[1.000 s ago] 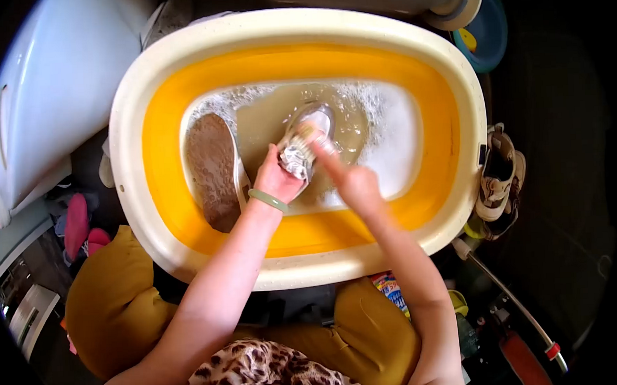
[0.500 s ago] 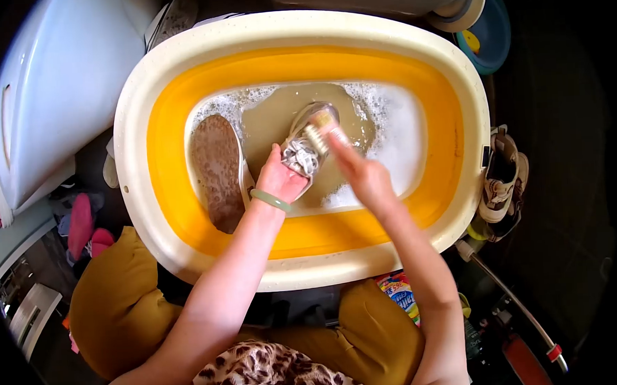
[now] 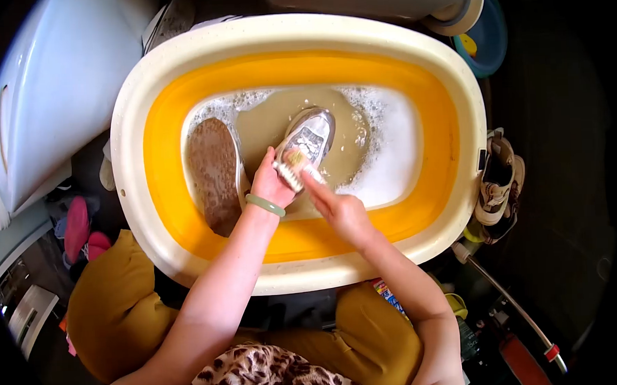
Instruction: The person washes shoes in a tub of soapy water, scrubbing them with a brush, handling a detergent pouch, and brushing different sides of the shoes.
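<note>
My left hand (image 3: 270, 181), with a green bangle at the wrist, grips a wet grey-white laced shoe (image 3: 311, 136) over murky, sudsy water. Its toe points up and away from me. In my right hand (image 3: 344, 213) is a scrub brush (image 3: 298, 167), its pale bristles at the near end of the laces, close to my left fingers. A second shoe (image 3: 213, 170) lies sole up along the left side of the yellow and cream tub (image 3: 305, 275). The heel of the held shoe is mostly hidden by my hands.
White foam (image 3: 392, 147) floats at the tub's right. Outside, a pair of shoes (image 3: 495, 184) sits beyond the right rim, near a metal pole (image 3: 509, 295). A blue basin (image 3: 489, 36) stands at the upper right, pink slippers (image 3: 77, 227) at the left.
My right hand has moved the brush down from the shoe's toe towards me, to the near end of the laces. The toe now shows. My left hand keeps its hold.
</note>
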The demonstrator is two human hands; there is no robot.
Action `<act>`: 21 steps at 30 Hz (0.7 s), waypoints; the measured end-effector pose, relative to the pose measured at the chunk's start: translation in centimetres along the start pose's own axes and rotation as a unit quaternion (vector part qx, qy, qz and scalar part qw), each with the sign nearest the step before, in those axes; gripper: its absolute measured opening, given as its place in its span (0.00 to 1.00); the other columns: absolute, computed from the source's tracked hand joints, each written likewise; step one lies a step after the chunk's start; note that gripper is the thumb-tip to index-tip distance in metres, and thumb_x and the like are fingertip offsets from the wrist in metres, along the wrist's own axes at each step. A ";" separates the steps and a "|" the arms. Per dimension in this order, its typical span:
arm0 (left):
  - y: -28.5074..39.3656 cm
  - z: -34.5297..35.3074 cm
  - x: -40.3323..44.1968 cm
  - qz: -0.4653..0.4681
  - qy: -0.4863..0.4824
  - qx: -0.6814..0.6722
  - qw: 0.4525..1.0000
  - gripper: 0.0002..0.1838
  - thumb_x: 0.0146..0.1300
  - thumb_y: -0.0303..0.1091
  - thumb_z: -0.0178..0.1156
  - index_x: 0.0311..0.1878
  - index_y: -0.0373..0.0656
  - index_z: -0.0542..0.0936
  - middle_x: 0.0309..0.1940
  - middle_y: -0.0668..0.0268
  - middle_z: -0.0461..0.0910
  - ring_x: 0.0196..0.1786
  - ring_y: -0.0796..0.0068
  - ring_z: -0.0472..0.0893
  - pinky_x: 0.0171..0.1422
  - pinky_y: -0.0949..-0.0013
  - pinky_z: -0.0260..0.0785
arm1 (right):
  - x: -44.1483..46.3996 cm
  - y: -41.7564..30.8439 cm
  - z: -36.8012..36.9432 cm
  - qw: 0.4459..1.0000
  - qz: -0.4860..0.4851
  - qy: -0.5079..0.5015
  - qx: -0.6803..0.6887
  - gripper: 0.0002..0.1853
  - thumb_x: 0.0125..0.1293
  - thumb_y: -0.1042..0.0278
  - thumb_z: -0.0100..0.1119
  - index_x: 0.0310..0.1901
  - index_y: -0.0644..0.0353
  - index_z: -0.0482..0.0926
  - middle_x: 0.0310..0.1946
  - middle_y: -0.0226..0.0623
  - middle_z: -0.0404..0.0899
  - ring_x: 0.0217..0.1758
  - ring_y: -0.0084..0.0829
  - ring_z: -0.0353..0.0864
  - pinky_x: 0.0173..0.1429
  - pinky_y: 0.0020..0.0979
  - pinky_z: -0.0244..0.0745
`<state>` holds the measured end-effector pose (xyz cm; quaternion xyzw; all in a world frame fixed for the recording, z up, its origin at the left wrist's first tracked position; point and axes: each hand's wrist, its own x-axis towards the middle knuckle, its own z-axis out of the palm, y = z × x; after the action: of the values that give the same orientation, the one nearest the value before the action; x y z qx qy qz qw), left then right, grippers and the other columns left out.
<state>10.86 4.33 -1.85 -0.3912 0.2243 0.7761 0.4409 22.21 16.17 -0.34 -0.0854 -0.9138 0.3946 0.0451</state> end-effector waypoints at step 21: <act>-0.9 -1.0 0.1 -0.019 -0.024 -0.013 0.999 0.29 0.71 0.52 0.30 0.61 0.37 0.63 0.58 0.57 0.68 0.60 0.60 0.69 0.65 0.55 0.61 | 0.4 1.5 -0.2 0.997 0.068 -0.031 -0.027 0.23 0.62 0.63 0.53 0.60 0.33 0.68 0.18 0.42 0.75 0.14 0.40 0.72 0.21 0.39 0.69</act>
<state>11.97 4.15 -2.54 -0.3825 0.1963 0.7796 0.4554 22.06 17.41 -1.25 -0.1368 -0.9171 0.3741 -0.0125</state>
